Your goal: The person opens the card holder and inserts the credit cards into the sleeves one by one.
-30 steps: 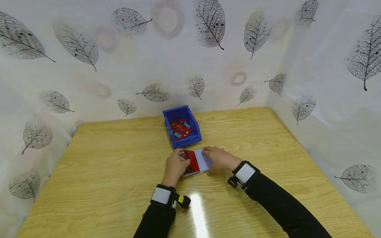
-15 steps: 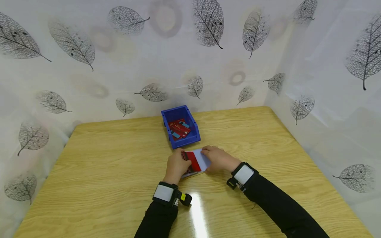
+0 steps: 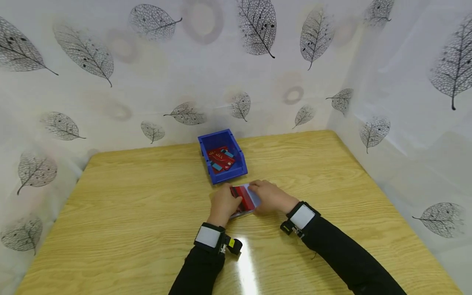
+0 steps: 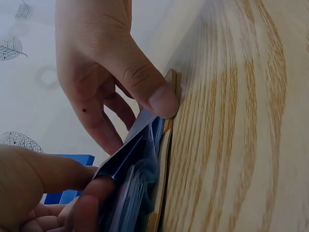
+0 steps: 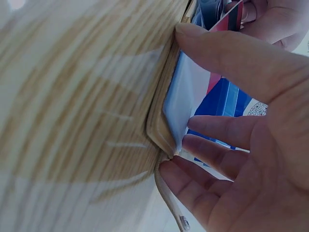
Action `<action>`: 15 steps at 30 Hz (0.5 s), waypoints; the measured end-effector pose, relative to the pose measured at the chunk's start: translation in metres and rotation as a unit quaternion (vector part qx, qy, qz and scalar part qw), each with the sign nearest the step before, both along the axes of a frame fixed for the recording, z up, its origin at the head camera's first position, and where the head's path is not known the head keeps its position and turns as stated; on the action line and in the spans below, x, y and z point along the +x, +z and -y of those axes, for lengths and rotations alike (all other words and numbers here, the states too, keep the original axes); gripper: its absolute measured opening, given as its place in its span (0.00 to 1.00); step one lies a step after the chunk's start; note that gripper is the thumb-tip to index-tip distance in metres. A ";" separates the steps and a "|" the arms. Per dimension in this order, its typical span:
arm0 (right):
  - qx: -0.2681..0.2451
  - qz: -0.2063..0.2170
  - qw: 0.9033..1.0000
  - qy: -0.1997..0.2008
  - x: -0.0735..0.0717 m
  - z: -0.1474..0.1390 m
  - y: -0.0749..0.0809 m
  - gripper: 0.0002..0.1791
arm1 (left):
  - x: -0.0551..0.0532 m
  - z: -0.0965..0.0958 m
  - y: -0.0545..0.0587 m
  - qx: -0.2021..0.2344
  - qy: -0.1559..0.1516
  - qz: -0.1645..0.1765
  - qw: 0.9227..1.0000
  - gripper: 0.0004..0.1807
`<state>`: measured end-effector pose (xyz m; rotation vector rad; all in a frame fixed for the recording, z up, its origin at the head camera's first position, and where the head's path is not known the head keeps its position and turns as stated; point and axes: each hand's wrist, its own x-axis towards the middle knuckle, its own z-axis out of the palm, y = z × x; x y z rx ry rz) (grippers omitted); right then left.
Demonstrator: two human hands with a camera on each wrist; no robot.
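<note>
A tan-covered card holder (image 5: pixel 161 125) with clear sleeves lies open on the table in front of the blue bin. My left hand (image 3: pixel 223 205) pinches the edge of a red card (image 3: pixel 246 198) with a dark stripe, which lies partly over a pale sleeve (image 3: pixel 254 196). In the left wrist view, the left fingertips (image 4: pixel 104 186) lift the sleeve edge above a stack of clear pages (image 4: pixel 128 193). My right hand (image 3: pixel 271 196) holds the holder's right end, thumb on the near edge, fingers at the far side. A thin tan strap (image 5: pixel 166 188) hangs there.
A blue plastic bin (image 3: pixel 230 175) stands just behind the hands, holding several red VIP cards (image 3: pixel 223 159). The wooden table (image 3: pixel 140 196) meets a leaf-patterned white sheet (image 3: pixel 206 82) at its back and sides.
My left hand has moved to the right with the red card, which covers more of the pale sleeve. The right hand stays nearly still on the holder.
</note>
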<state>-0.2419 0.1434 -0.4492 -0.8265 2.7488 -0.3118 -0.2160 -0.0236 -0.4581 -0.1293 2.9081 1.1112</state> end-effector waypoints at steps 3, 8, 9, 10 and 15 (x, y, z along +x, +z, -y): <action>-0.005 -0.001 1.000 -0.001 0.001 0.000 0.001 0.44 | -0.001 -0.007 0.001 -0.032 -0.015 -0.016 0.999 0.23; -0.033 -0.011 0.999 -0.001 0.001 -0.001 0.001 0.43 | -0.003 -0.024 0.003 -0.078 -0.033 -0.009 0.996 0.24; -0.038 -0.016 0.999 0.002 0.001 -0.002 0.000 0.43 | -0.004 -0.026 0.004 -0.089 -0.034 -0.002 0.995 0.27; -0.044 -0.021 0.999 0.006 0.001 -0.002 0.000 0.43 | -0.005 -0.029 0.005 -0.098 -0.035 0.006 0.995 0.29; -0.057 -0.034 0.998 0.020 -0.001 -0.002 -0.003 0.43 | -0.007 -0.032 0.010 -0.119 -0.048 0.028 0.991 0.32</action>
